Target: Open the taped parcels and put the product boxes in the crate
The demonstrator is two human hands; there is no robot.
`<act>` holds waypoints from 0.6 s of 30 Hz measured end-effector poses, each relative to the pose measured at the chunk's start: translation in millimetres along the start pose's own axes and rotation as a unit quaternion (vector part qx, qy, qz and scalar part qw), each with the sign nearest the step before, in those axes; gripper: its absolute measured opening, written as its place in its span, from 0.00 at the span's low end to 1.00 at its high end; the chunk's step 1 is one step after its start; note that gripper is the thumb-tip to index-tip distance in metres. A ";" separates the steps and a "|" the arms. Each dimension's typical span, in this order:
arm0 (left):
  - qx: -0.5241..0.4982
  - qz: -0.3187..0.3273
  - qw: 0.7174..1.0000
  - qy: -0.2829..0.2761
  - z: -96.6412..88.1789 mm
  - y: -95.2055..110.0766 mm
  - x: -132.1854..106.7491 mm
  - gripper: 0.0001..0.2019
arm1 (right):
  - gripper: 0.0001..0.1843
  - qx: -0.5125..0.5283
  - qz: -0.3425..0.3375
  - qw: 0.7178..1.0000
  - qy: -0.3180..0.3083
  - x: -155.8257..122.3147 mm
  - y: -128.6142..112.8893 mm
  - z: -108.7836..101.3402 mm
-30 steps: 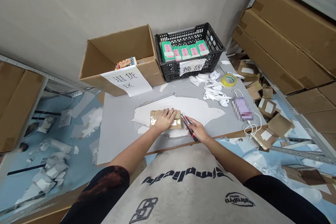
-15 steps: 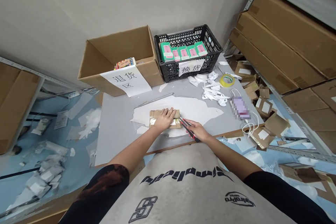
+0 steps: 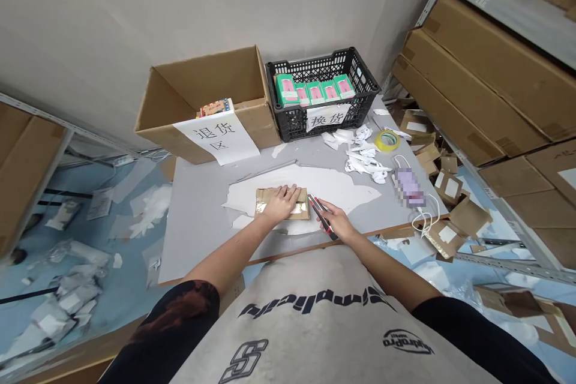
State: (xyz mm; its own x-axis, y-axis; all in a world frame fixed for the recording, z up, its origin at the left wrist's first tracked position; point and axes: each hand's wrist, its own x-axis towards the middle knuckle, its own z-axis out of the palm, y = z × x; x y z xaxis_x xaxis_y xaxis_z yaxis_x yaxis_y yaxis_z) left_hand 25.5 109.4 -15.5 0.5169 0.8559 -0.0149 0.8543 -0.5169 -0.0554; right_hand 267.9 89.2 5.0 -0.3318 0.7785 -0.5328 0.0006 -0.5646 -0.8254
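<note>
A small brown cardboard box (image 3: 268, 197) with shiny clear tape along it lies on a torn white sheet on the grey table. My left hand (image 3: 279, 204) rests flat on its top, fingers stretched toward the far edge, and covers its middle. Just right of the box, my right hand (image 3: 338, 221) is closed around a red and black utility knife (image 3: 321, 213). The knife slants up and left, its tip beside the box's right end; whether tip and box touch I cannot tell.
Behind stand an open carton (image 3: 202, 90) with a paper sign and a black crate (image 3: 294, 123) of green-and-pink boxes. Crumpled paper (image 3: 366, 162), a yellow tape roll (image 3: 387, 140) and a cabled phone (image 3: 409, 186) lie right. Cardboard scraps (image 3: 468, 216) litter the floor by the shelves.
The utility knife has drawn back slightly from the box's right end, and its angle has shifted a little. My left hand stays on the box.
</note>
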 end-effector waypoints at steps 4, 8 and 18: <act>0.000 -0.003 1.000 -0.003 0.2 0.1 -0.5 0.26 | 0.32 -0.001 0.010 1.000 -0.001 2.7 1.5 3.4; -0.008 -0.006 1.000 -0.001 -2.5 -0.5 -0.6 0.26 | 0.30 -0.007 -0.002 1.000 -0.005 4.2 6.6 4.5; -0.011 -0.017 1.000 0.013 -1.6 -1.9 -0.4 0.25 | 0.30 -0.041 -0.002 0.999 -0.020 5.8 8.9 4.8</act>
State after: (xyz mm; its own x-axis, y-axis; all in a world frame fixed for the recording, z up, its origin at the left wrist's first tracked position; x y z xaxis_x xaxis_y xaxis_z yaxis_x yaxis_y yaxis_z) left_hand 23.7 110.1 -13.8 0.4893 0.8720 0.0135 0.8718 -0.4886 -0.0338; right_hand 261.5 87.4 -4.6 -0.3690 0.7682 -0.5231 0.0751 -0.5363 -0.8407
